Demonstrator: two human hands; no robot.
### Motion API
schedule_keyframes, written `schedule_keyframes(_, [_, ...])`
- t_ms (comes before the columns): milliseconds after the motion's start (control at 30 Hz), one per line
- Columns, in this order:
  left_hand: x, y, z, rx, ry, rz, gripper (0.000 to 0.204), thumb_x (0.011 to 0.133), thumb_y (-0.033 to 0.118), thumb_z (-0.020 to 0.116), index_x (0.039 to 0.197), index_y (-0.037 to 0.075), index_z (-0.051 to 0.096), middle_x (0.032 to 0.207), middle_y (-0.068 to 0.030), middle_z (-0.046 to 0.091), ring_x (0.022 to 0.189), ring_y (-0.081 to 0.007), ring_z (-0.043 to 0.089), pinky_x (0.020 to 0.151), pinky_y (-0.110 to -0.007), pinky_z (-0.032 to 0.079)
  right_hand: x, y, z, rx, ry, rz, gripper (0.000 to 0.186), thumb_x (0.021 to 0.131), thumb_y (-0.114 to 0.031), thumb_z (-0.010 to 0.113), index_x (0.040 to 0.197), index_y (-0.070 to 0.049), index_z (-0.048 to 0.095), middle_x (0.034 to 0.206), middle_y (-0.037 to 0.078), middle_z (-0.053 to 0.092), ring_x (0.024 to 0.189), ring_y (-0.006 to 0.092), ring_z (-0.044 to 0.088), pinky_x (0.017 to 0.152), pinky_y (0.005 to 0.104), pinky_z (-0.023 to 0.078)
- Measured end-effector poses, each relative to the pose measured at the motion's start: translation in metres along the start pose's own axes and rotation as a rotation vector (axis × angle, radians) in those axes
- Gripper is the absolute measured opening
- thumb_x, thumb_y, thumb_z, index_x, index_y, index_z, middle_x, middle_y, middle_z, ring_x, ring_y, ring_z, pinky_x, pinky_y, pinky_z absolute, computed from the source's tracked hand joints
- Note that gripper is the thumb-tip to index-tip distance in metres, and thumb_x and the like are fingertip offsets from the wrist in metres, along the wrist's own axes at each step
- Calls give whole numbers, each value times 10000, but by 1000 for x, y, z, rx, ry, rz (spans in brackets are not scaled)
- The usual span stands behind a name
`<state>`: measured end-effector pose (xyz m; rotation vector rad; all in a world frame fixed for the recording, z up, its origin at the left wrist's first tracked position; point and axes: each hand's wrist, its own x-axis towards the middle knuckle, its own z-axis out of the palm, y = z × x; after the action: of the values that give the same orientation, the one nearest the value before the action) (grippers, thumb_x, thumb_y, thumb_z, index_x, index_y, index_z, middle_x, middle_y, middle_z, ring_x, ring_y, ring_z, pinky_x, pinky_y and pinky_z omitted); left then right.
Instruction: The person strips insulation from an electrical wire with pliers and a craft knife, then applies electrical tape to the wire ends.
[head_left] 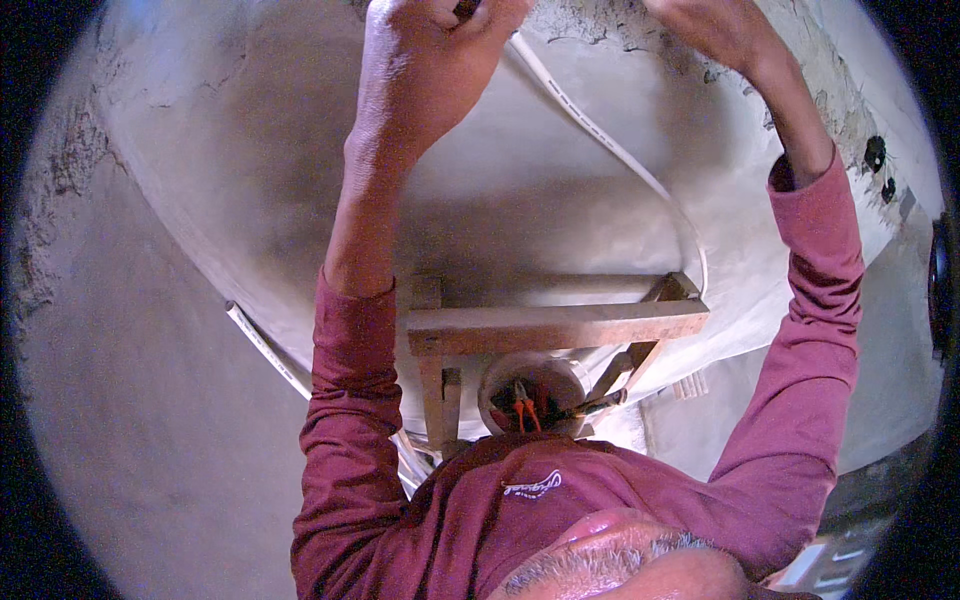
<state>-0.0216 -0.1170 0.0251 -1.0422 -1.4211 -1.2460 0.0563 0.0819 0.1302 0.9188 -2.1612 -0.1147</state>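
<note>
My left hand (430,75) is raised at the top of the view, its fingers curled closed around a small dark spot. A thin white flexible pipe (610,145) with dark printed dashes runs up to the edge of this hand. Whether the pipe itself is in the grip is hidden. From there it curves down to the right, reaching a wooden stand. My right hand (715,30) is up against the rough upper edge of the grey plastered surface. Its fingers are cut off by the top of the picture, so its hold does not show.
Below stands the wooden stand (560,325). By it is a round bucket (572,372) containing red-handled pliers (527,408). Another white pipe (262,345) juts out beside my left sleeve. Plastered wall (180,330) surrounds me, with dark holes (875,153) at the right.
</note>
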Motion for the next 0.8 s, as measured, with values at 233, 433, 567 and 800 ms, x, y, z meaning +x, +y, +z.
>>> schedule_keyframes(233, [5,5,7,-125,-61,-56,210,951,94,669,1116,-29,708,895,-88,738,851,-111,672,784,-279,531,-52,27,-2,966,-579,588,370,946,-4,513,1307,-52,582,765,-8,551,542,23,423,473,204,329])
schedule_keyframes(433, [6,19,2,-174,-126,-162,136,948,82,668,1019,-26,712,829,-52,698,791,-76,619,736,-273,516,-19,-14,-9,1203,-256,422,570,962,-16,526,1526,-67,469,623,-34,527,412,54,399,376,235,313])
schedule_keyframes(567, [-2,-1,8,-118,-60,-46,94,937,62,687,969,-25,696,767,-50,666,707,-77,597,660,-267,499,-6,17,13,508,-94,341,529,950,-6,463,1458,-87,584,701,-9,607,530,69,499,506,251,452])
schedule_keyframes(800, [-8,-14,11,-26,95,166,66,936,38,673,967,-14,699,771,-127,682,660,-154,639,643,-286,505,-39,42,29,1061,-538,214,378,878,96,451,1192,2,639,886,10,649,677,119,579,610,271,469])
